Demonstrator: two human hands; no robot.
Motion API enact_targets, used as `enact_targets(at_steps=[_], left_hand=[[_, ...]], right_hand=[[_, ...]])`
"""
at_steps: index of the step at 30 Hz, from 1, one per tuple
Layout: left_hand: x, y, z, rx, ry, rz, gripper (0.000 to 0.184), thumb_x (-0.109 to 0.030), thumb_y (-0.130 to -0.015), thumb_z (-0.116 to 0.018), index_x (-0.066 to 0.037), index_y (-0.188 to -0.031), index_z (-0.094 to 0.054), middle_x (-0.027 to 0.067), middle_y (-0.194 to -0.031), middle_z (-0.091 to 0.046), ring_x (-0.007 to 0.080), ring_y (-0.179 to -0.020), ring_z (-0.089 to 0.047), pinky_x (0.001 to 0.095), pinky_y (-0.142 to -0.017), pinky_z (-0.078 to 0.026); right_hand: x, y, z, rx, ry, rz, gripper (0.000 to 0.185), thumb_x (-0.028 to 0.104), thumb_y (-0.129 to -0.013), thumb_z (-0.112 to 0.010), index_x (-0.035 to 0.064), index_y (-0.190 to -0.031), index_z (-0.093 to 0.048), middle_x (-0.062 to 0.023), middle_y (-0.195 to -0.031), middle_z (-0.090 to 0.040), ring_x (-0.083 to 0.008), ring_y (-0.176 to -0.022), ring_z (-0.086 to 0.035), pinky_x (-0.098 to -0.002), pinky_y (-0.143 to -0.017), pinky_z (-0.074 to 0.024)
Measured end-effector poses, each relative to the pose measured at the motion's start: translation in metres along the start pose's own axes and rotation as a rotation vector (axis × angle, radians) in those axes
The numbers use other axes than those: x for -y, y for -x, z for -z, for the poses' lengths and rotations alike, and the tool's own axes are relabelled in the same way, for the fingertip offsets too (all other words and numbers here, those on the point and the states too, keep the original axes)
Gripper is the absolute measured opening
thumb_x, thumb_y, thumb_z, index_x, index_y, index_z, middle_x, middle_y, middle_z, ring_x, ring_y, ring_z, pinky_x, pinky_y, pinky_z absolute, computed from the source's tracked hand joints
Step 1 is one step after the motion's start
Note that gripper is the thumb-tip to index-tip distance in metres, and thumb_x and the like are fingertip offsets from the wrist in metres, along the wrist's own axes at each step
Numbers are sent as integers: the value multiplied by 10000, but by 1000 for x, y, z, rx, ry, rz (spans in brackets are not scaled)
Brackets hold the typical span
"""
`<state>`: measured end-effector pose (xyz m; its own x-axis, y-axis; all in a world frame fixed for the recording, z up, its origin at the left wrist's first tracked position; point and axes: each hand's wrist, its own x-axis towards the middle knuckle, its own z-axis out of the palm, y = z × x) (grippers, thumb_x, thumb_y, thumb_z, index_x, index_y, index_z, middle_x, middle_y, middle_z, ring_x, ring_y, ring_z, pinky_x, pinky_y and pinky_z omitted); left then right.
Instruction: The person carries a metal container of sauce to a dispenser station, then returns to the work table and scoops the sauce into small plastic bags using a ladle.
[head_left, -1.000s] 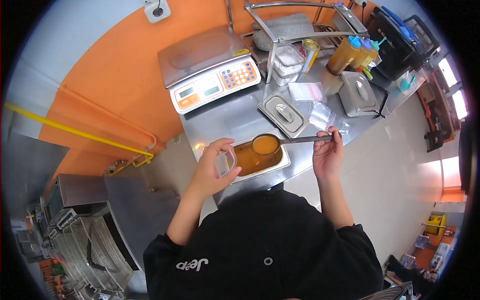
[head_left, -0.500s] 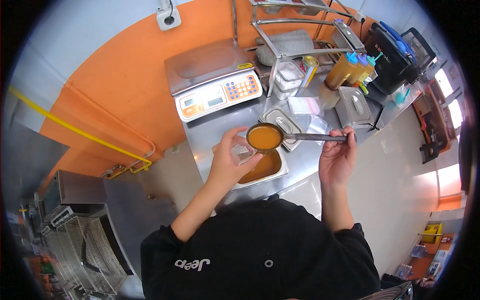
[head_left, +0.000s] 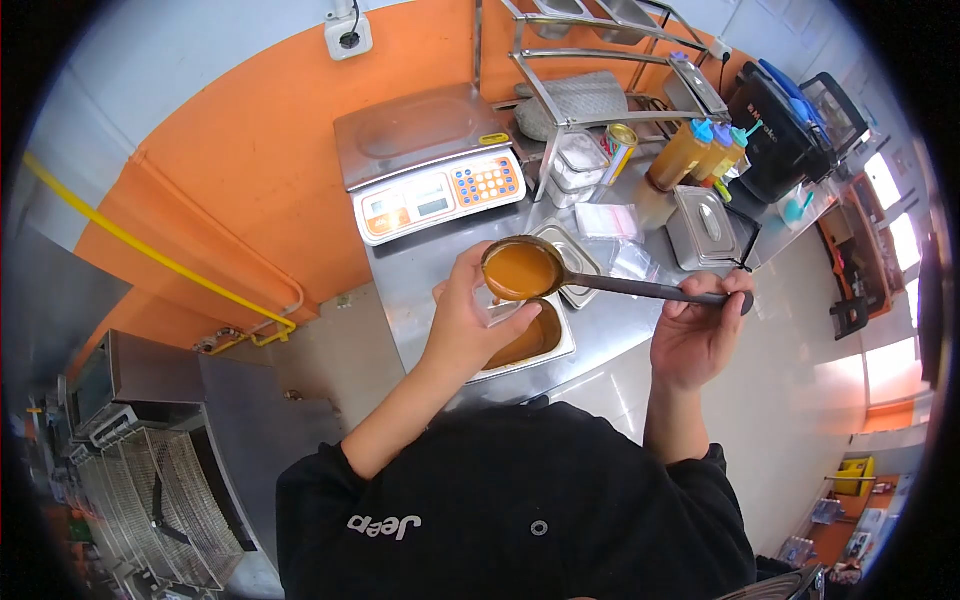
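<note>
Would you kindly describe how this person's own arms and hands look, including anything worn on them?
The left hand and right hand look ungloved, with no watch or bracelet showing. The forearms are bare up to black sleeves ending near the elbows; the black top carries white "Jeep" lettering and a small pale ring mark.

Dk ladle [head_left: 605, 285] w/ orange-brn sauce [head_left: 520, 273] just by clr cup [head_left: 497, 315], abv metal pan [head_left: 568, 333].

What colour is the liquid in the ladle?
The liquid in the ladle is orange-brown; the head view shows it best.
</note>
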<state>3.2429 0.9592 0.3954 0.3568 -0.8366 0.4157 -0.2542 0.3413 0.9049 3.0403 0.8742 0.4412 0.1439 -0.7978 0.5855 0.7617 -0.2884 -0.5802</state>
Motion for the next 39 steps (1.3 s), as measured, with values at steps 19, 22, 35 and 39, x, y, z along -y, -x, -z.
enact_targets(at_steps=[19, 22, 35, 39], left_hand=[[-9, -2, 1, 55, 282, 229, 656, -59, -722, -692, -33, -1244, -296, 90, -1147, -470, 171, -1081, -466, 319, -883, -452], [8, -1, -1, 49, 241, 197, 660, -59, -709, -692, -35, -1245, -307, 83, -1140, -462, 170, -1063, -467, 311, -879, -448], [63, -2, -11, 115, 244, 28, 677, -5, -636, -627, -39, -1260, -368, 109, -1008, -526, 239, -838, -522, 330, -759, -428], [61, -20, -50, 342, 71, 48, 691, -33, -645, -639, -36, -1271, -349, 117, -1024, -513, 239, -855, -516, 335, -762, -431]], right_hand=[[34, -10, -25, 668, 517, 442, 80, 167, -936, -395, 101, -904, -364, -194, -793, -644, -289, -609, -628, -327, -527, -514], [37, -11, -25, 776, 531, 448, 49, 114, -915, -420, 88, -889, -386, -195, -839, -649, -305, -651, -639, -347, -541, -514], [11, 35, 37, -45, 32, 11, 256, 245, -960, -368, 98, -1155, -292, -229, -953, -586, -250, -780, -606, -357, -739, -488], [-22, 65, 82, -239, 110, -134, 229, 249, -958, -385, 98, -1115, -317, -152, -857, -600, -187, -682, -604, -289, -643, -496]])
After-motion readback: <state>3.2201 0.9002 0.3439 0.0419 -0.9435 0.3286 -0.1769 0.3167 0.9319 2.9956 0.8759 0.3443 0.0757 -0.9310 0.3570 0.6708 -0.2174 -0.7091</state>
